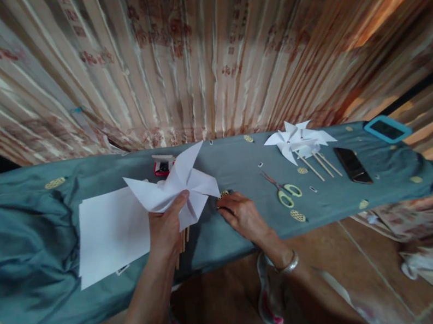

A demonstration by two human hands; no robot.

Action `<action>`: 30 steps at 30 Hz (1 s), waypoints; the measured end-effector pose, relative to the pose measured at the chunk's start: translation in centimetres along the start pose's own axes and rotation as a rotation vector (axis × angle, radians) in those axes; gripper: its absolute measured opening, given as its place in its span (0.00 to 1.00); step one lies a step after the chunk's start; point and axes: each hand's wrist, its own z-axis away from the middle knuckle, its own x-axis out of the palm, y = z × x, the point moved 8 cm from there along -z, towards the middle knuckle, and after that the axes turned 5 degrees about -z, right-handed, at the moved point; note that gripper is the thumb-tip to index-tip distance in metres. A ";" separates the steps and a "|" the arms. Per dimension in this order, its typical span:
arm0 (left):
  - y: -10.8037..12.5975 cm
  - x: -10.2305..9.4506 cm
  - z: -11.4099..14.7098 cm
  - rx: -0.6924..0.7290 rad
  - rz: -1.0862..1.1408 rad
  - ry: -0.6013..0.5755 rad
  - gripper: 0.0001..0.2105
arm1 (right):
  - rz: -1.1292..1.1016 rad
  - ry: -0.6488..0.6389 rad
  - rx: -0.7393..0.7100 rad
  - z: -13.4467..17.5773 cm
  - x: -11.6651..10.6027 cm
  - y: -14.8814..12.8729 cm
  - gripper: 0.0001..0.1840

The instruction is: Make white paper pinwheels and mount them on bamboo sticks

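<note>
A white paper pinwheel (192, 180) is in my left hand (166, 223), with the thumb pressed on its folded middle. My right hand (242, 214) is held just right of the pinwheel, thumb and fingers pinched together. A tiny dark tip shows at those fingertips, too small to name. Below the pinwheel, several wooden sticks (183, 240) lie partly hidden at the front of the table. A stack of white paper (110, 235) lies flat to the left of my left hand. Behind the pinwheel stands a small open red box (162, 166) with dark contents.
Scissors (283, 192) with pale green handles lie right of my right hand. Farther right are finished white pinwheels (300, 140) on sticks, a black phone (352, 165) and a blue-framed device (387, 129). A green cloth (229, 237) covers the narrow table; a curtain (186, 78) hangs behind.
</note>
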 end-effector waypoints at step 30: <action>-3.2 3.9 0.2 0.015 -0.103 -0.137 0.17 | -1.009 0.397 0.475 0.9 -4.8 4.2 0.11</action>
